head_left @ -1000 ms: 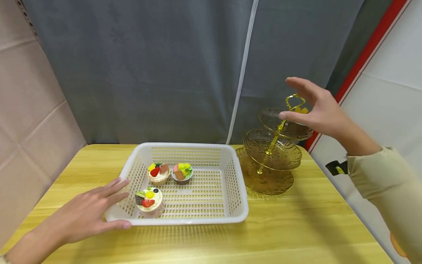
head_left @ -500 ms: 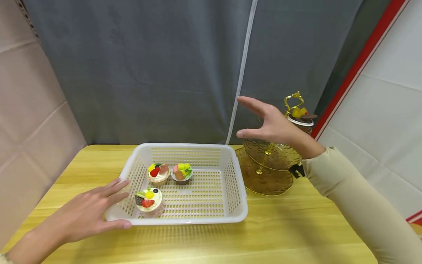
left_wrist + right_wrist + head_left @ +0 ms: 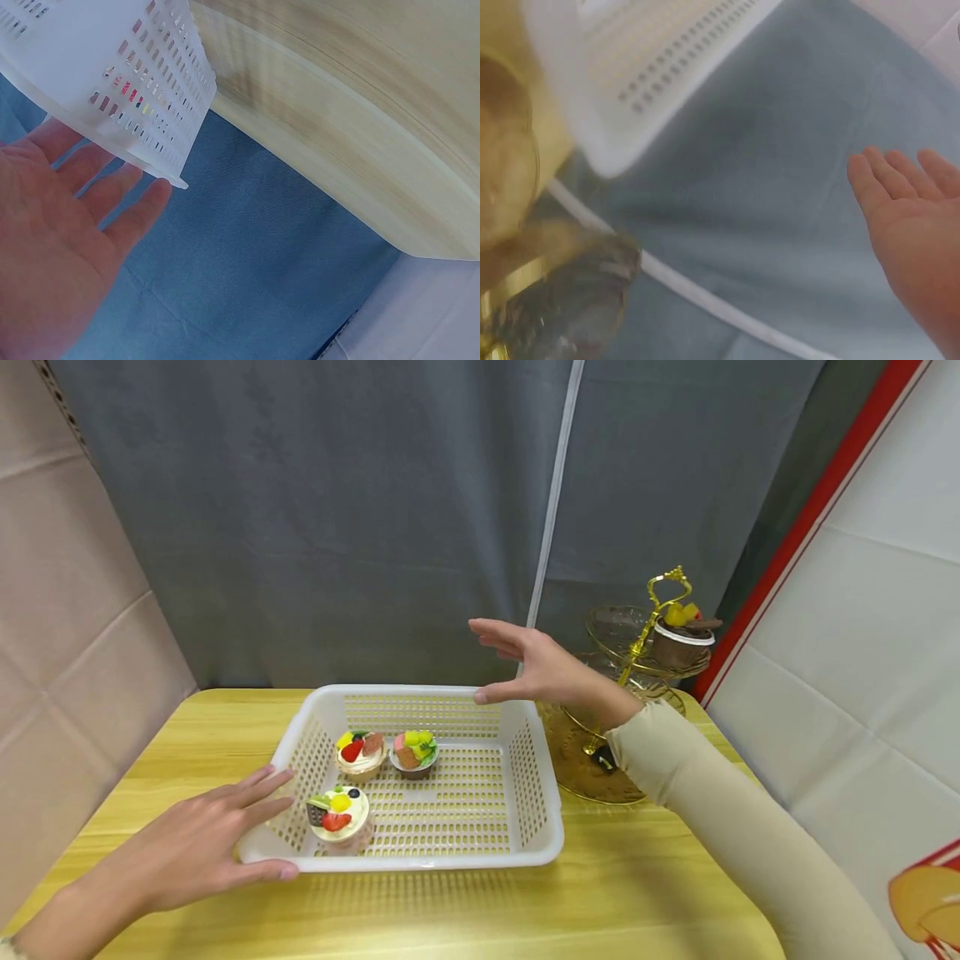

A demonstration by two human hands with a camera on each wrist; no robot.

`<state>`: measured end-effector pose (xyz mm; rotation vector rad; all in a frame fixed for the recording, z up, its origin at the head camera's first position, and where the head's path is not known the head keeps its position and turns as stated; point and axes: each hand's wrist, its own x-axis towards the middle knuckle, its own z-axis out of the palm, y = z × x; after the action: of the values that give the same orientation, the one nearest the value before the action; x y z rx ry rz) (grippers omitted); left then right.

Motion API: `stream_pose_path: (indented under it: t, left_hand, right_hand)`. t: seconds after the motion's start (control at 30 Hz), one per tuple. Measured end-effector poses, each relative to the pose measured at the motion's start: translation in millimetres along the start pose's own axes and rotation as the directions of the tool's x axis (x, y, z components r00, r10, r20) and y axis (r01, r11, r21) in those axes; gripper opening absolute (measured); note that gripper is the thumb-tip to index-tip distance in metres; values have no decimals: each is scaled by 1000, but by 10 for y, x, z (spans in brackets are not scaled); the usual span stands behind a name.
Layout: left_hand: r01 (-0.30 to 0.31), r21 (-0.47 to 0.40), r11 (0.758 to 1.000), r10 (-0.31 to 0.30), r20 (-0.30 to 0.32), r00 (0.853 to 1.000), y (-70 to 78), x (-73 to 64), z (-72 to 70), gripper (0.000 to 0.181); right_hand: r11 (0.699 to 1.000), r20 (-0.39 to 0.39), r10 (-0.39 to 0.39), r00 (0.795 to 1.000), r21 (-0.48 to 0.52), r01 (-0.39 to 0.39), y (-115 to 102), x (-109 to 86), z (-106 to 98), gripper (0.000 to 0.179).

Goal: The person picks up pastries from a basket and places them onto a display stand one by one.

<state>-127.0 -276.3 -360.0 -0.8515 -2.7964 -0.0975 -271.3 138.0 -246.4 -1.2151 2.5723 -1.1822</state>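
My left hand (image 3: 198,833) rests at the left rim of a white plastic basket (image 3: 420,862), fingers straight and thumb at the front corner. In the left wrist view its fingertips lie along the basket's rim. Inside sit three fruit-topped cupcakes: one with cream and a strawberry slice (image 3: 340,817) at front left, a cream one (image 3: 362,758) behind it, and a dark-cup one (image 3: 414,756) beside that. My right hand (image 3: 551,675), holding nothing, is raised over the basket's back right corner, thumb and fingers spread apart. A chocolate cupcake (image 3: 678,647) stands on the top tier of a gold cake stand (image 3: 670,589).
The stand's three amber glass tiers rise at the right, close to the basket; my right forearm partly covers the lower ones. A wooden table (image 3: 637,877) carries everything. A grey curtain (image 3: 337,527) hangs behind, with pale panels at both sides.
My right hand has moved left and down, from beside the stand's top to over the basket's back right corner, uncovering the chocolate cupcake. The left hand and basket have stayed put.
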Motion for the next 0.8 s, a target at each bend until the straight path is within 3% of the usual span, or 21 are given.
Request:
stream_pose_path:
  t: [0.37, 0.6, 0.8]
  left_hand:
    - [-5, -10, 1000, 5, -20, 1000, -5, -16, -1, 83]
    - [-1, -7, 1000, 1, -14, 1000, -7, -12, 5, 84]
    - [-4, -6, 1000, 4, -24, 1000, -2, -22, 2, 83]
  right_hand:
    - [994, 88, 27, 996, 105, -36, 147, 215, 453, 87]
    - [993, 164, 76, 984, 77, -89, 274, 300, 692, 88]
    - [991, 181, 92, 979, 84, -109, 305, 369, 814, 87]
